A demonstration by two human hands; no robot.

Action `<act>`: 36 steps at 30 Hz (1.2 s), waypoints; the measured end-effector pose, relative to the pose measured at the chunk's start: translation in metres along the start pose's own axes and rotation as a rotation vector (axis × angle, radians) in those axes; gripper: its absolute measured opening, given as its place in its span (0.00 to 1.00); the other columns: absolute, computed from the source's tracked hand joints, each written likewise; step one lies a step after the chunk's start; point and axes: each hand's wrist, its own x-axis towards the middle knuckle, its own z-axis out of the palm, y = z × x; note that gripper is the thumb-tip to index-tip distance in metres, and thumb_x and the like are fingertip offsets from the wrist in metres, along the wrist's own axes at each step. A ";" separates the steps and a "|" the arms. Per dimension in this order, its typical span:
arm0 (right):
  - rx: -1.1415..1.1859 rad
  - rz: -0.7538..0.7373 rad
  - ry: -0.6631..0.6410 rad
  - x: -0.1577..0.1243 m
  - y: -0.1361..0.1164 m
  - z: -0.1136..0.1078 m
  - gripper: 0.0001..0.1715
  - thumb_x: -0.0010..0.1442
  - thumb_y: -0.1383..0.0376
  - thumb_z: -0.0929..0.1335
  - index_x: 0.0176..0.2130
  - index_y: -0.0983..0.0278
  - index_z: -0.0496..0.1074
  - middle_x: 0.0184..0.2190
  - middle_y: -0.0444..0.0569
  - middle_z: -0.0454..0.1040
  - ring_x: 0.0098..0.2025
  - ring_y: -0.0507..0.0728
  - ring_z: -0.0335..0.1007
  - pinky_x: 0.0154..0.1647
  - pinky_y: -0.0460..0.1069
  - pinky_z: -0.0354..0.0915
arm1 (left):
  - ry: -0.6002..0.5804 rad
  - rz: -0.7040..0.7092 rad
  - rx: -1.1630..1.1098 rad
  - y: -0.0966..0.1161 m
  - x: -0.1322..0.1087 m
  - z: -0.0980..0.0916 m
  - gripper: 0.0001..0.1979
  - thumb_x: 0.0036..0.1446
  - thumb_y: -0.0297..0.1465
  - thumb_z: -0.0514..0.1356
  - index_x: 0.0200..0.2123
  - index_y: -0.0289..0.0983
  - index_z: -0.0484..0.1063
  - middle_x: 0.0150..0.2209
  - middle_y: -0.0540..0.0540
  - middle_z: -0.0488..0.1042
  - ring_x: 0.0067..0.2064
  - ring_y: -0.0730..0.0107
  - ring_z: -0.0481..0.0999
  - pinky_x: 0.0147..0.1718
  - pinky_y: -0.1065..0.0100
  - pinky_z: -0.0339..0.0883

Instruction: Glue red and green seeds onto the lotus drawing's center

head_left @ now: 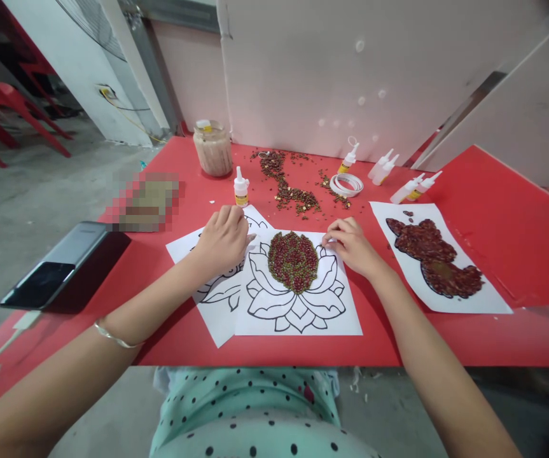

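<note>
A white sheet with a black-outlined lotus drawing (274, 323) lies in front of me. Red and green beans (293, 261) cover the flower's middle; the surrounding petals are bare paper. My left hand (225, 238) is closed at the sheet's upper left corner, fingertips pinched on the paper's edge. At the upper right corner, my right hand (350, 245) pinches the paper between thumb and fingers. Partly under the lotus sheet and my left hand lies a second drawing sheet (217, 327). Just beyond my left hand stands a small glue bottle (241, 188).
Loose beans (284, 181) are scattered toward the back of the red table (198, 353). Behind are a jar (213, 151), a white tape roll (347, 185) and several glue bottles (383, 168). A bean-covered picture (439, 257) lies right; a black device (67, 267) with a cable stands left.
</note>
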 end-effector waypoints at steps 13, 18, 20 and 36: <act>-0.001 0.037 -0.054 -0.001 0.001 -0.007 0.07 0.58 0.67 0.66 0.30 0.59 0.73 0.33 0.48 0.70 0.42 0.59 0.59 0.47 0.58 0.62 | -0.019 -0.017 -0.038 0.000 0.000 -0.001 0.15 0.63 0.36 0.48 0.31 0.31 0.66 0.37 0.35 0.67 0.38 0.56 0.63 0.33 0.60 0.59; -0.004 0.043 -0.098 -0.001 0.000 -0.007 0.07 0.58 0.66 0.66 0.31 0.59 0.73 0.33 0.48 0.70 0.41 0.60 0.59 0.48 0.59 0.61 | -0.017 -0.024 -0.087 0.000 0.000 -0.001 0.16 0.63 0.35 0.47 0.31 0.31 0.67 0.37 0.33 0.67 0.39 0.54 0.63 0.34 0.58 0.59; -0.009 0.047 -0.099 -0.001 -0.001 -0.007 0.06 0.58 0.66 0.66 0.30 0.59 0.73 0.33 0.48 0.70 0.42 0.60 0.59 0.48 0.59 0.61 | -0.027 -0.028 -0.087 0.001 0.001 -0.002 0.15 0.63 0.35 0.47 0.32 0.31 0.67 0.37 0.33 0.67 0.39 0.54 0.63 0.34 0.58 0.60; 0.013 0.068 -0.085 0.000 -0.001 -0.008 0.06 0.58 0.63 0.66 0.30 0.59 0.71 0.31 0.48 0.70 0.40 0.59 0.60 0.47 0.58 0.60 | -0.040 -0.027 -0.077 -0.001 0.001 0.001 0.12 0.60 0.35 0.54 0.33 0.31 0.70 0.38 0.35 0.68 0.39 0.54 0.65 0.34 0.58 0.64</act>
